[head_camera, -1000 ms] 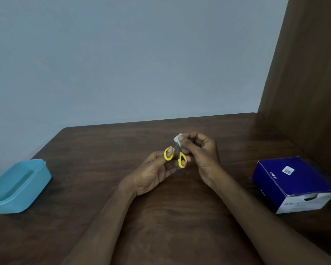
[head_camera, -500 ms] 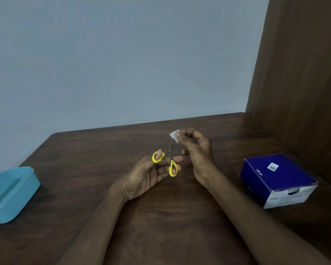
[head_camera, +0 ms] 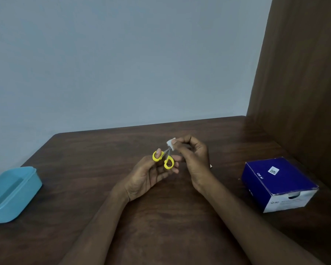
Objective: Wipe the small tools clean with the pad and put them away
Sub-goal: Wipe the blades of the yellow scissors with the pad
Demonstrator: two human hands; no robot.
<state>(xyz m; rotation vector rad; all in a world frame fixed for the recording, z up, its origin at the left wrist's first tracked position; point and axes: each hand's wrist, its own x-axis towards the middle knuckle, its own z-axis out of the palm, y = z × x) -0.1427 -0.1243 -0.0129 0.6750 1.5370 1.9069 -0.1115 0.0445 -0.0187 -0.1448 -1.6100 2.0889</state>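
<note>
**Wiping under way, nothing put away yet**

The left hand (head_camera: 151,175) holds a small pair of scissors (head_camera: 163,157) by the yellow handles, its thumb through one loop and its fingers curled at the other, blades pointing up and away above the middle of the table (head_camera: 161,217). The right hand (head_camera: 193,155) pinches a small white pad (head_camera: 170,144) between thumb and fingertips, closed over the blade tips. By my reading the scissors are mid-wipe: the blades are being cleaned, and the handles may yet need a pass. Storing is not yet done. A blue tub (head_camera: 11,192) sits at the table's left edge and a dark blue box (head_camera: 279,184) at the right, both well apart from the hands; which one takes the tools I cannot tell. No other tools are in sight.
</note>
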